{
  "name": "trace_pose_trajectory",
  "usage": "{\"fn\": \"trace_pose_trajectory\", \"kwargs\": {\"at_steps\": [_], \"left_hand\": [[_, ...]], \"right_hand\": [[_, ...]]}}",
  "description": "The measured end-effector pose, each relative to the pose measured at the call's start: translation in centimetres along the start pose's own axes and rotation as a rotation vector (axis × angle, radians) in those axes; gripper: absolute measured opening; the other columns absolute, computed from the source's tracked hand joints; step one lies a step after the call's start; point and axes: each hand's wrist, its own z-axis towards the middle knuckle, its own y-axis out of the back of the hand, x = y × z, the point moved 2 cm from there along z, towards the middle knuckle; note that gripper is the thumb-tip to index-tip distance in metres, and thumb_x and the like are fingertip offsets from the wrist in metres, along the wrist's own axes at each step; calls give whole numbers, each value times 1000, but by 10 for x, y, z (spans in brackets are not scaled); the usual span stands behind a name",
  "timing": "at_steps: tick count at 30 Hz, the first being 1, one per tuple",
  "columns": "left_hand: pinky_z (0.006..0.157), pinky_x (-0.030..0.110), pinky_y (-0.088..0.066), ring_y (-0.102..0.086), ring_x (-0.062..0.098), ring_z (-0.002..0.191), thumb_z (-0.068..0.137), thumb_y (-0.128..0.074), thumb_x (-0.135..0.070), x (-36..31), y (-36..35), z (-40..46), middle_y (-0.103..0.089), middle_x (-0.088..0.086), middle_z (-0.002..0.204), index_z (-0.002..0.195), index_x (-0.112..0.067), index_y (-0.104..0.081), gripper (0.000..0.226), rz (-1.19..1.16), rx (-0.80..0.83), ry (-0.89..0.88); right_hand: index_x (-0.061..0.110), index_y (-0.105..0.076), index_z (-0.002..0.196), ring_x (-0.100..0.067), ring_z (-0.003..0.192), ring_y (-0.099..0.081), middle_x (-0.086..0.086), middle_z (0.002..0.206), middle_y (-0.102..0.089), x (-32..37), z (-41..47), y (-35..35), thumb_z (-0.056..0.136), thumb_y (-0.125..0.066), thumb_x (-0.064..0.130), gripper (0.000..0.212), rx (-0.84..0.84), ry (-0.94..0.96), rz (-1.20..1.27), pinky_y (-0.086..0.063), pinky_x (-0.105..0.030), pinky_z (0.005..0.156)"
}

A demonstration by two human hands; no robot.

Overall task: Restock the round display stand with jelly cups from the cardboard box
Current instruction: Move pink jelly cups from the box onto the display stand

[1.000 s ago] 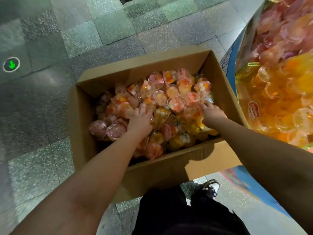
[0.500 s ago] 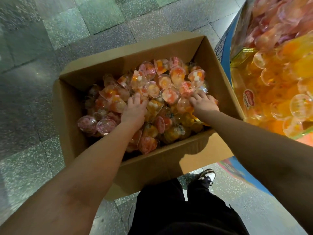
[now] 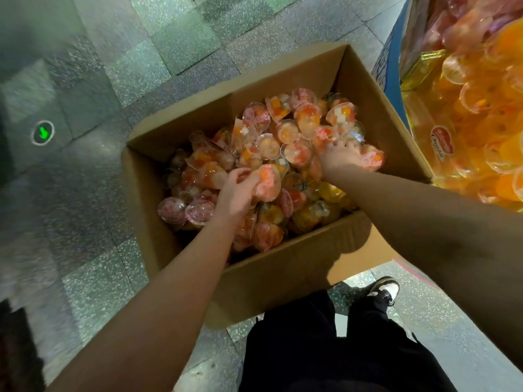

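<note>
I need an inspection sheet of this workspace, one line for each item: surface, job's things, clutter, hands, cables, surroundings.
Surface: speckled stone floor tiles; the cardboard box stands open on them.
Job's things: the box is filled with loose jelly cups, pink and orange; the display stand at right holds orange cups and pink ones above.
Clutter: nothing seen.
Hands: left hand grips a pink jelly cup in the box; right hand reaches into the pile with a pink cup at its side, fingers curled, grip not clear.
Cables: nothing seen.
Surroundings: round green arrow marker on the floor at left; the person's black trousers and one shoe below the box.
</note>
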Motion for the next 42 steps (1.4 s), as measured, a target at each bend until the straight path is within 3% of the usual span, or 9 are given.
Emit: {"fn": "trace_pose_trajectory", "kwargs": {"at_steps": [6, 12, 16, 20, 23, 28, 34, 39, 42], "left_hand": [[67, 27, -53, -67, 17, 85, 99, -48, -30, -5, -30, -39, -68, 13, 108, 120, -6, -61, 35, -416, 129, 142], [81, 32, -52, -63, 22, 106, 102, -44, -30, -46, -111, -79, -67, 11, 114, 122, -12, -56, 30, -400, 296, 226], [88, 37, -56, -64, 24, 105, 100, -47, -39, -70, -183, -108, -66, 9, 116, 121, -18, -56, 30, -258, 380, 183], [60, 30, -55, -69, 28, 93, 101, -47, -37, -87, -257, -133, -65, 17, 118, 124, -15, -56, 33, -105, 500, 102], [61, 30, -57, -71, 27, 88, 103, -43, -40, -94, -307, -157, -65, 17, 119, 135, -14, -50, 43, -28, 622, 65], [69, 34, -60, -71, 30, 89, 102, -43, -44, -92, -379, -193, -68, 10, 111, 124, -26, -46, 29, 65, 674, 29], [70, 34, -58, -70, 26, 83, 103, -46, -33, -71, -457, -211, -67, 3, 102, 128, -27, -46, 25, 193, 747, 72], [84, 38, -58, -67, 27, 100, 101, -52, -25, -51, -510, -212, -62, 14, 127, 137, -7, -47, 41, 185, 764, 137], [84, 38, -56, -66, 34, 107, 99, -57, -28, -37, -536, -209, -61, 2, 124, 140, -19, -47, 43, 198, 699, 161]], "right_hand": [[23, -37, 149, -29, 137, -41, -7, 150, -42, -51, -47, 2, 88, -65, 46, 71, -140, 87, 715, -37, -41, 112], [30, -41, 133, -3, 113, -57, 17, 120, -58, -126, -174, -26, 76, -76, 39, 67, -127, 38, 1518, -43, -16, 93], [32, -39, 138, -3, 115, -59, 13, 123, -62, -178, -237, -60, 78, -71, 44, 69, -195, -55, 1652, -44, -22, 101], [31, -45, 132, 18, 93, -60, 17, 109, -65, -226, -283, -86, 91, -68, 23, 48, -260, -130, 1757, -45, -9, 87], [54, -49, 125, 5, 104, -62, 24, 109, -68, -257, -310, -111, 79, -76, 52, 52, -289, -217, 1792, -44, -27, 94], [44, -47, 130, -8, 116, -61, 10, 122, -66, -299, -343, -149, 84, -77, 22, 59, -336, -313, 1965, -47, -25, 97], [32, -40, 131, 25, 81, -55, 25, 109, -54, -341, -364, -186, 100, -52, 24, 34, -337, -446, 2155, -38, 5, 67], [20, -52, 129, 3, 81, -65, 6, 101, -66, -365, -359, -218, 103, -49, 21, 26, -423, -766, 2363, -50, -13, 68], [22, -43, 141, -17, 98, -64, 1, 118, -62, -377, -347, -234, 102, -53, 24, 40, -390, -948, 2572, -52, -29, 75]]}}
